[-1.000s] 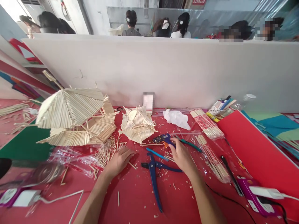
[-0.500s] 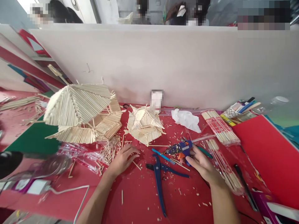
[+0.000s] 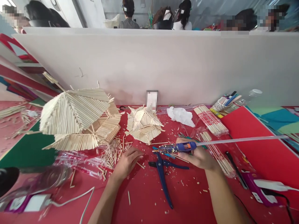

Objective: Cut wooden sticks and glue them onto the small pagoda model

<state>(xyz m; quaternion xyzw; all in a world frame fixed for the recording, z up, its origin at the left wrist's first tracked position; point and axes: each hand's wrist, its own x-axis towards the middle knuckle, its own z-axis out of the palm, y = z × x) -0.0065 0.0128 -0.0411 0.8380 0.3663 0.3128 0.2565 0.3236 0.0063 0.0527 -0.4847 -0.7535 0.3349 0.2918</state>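
Your right hand (image 3: 198, 157) is clamped around the blue glue gun (image 3: 184, 147). You hold it just above the middle of the red worktop (image 3: 144, 205), with its nozzle pointing left. One long clear glue stick (image 3: 243, 140) juts from the gun's back toward the right edge, passing over the red board (image 3: 263, 155).

Your left hand (image 3: 127, 161) lies flat with its fingers spread, gripping nothing. Its fingertips are at the heap of cut stick scraps (image 3: 112, 152).

Between your hands, directly under the gun, lies one blue-handled cutter (image 3: 163, 177) with its handles apart.

Two stick models stand toward the back edge. The large model (image 3: 77, 119) is on the left, and the small model (image 3: 143, 124) is just beyond the gun's nozzle.

Two packets of sticks lie on the right. One packet (image 3: 210, 119) is near the back, beside a crumpled white tissue (image 3: 181, 115). The other packet (image 3: 218, 155) touches your right wrist.

There are two purple power strips, one at the near left corner (image 3: 21, 202) and one at the near right (image 3: 257, 191).

A cup of pens (image 3: 224, 102) sits against the white partition (image 3: 163, 68).
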